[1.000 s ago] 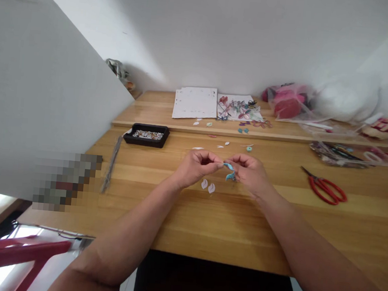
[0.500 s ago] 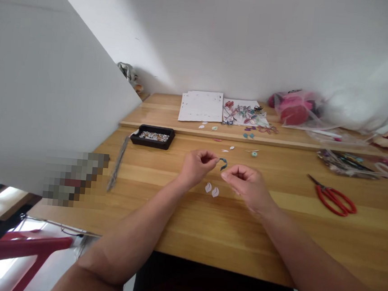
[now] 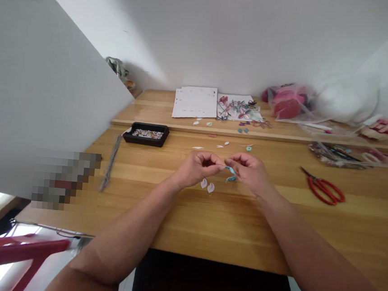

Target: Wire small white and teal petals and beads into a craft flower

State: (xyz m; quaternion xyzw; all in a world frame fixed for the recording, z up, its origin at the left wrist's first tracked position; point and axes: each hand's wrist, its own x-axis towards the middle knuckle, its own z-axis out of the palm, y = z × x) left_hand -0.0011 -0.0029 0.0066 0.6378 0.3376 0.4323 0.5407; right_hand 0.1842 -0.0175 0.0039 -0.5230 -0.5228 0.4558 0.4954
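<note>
Two bare forearms are reaching in from the lower edge and converging over the middle of the light wooden table, wrists lying low and close to the boards. Left hand is curling its fingers into a loose fist, thumb and forefinger pressing together on the left tip of a small, curled, petal-shaped blue strip. Right hand is mirroring that pose, knuckles facing up, its fingertips pinching the right end of the same blue strip, so that the piece is bridging the narrow gap between both hands, just above the tabletop. Below the right fingertips a second blue scrap is hanging; whether it is joined to the first is too small to tell. Two white paper petals are lying on the wood just beneath the left fingertips, touching neither hand. Farther back, a shallow black tray of tiny beads is sitting left of the hands, a bundle of thin grey wires is stretching beside it, and a white sheet is resting on the raised rear shelf. Red-handled scissors are lying well apart to the right
</note>
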